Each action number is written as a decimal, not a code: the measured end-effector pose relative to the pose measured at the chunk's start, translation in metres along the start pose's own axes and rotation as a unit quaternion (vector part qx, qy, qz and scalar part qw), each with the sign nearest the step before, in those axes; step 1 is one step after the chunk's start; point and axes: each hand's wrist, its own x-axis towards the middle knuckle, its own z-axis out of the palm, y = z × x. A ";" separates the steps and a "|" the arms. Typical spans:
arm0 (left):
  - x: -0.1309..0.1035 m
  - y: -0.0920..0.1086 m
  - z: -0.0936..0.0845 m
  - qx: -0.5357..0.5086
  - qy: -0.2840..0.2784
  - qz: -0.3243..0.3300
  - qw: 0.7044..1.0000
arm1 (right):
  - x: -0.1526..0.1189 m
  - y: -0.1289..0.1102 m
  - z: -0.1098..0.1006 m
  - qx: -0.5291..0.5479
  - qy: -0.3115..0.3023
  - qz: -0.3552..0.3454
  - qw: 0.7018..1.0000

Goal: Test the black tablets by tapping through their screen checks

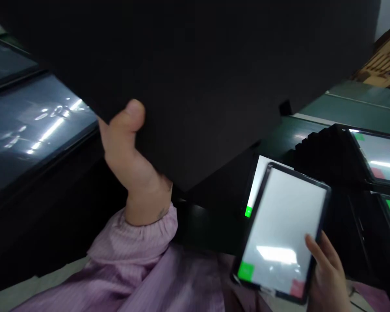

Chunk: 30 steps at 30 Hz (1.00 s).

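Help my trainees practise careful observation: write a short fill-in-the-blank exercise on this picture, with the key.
1. The left hand grips a large panel whose colour is ____.
2. The right hand holds a tablet-like device; the square at its lower left is ____.
3. A brown slatted object shows toward the picture's upper ____ corner.

Missing words: black; green; right.

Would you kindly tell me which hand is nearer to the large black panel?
Left: the left hand grips the large black panel by its edge; the right hand is apart from it, at the picture's lower right, holding a tablet.
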 end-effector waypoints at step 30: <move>0.008 -0.055 0.060 -0.012 0.005 -0.330 0.944 | 0.047 0.016 0.090 0.067 -0.035 -0.142 0.987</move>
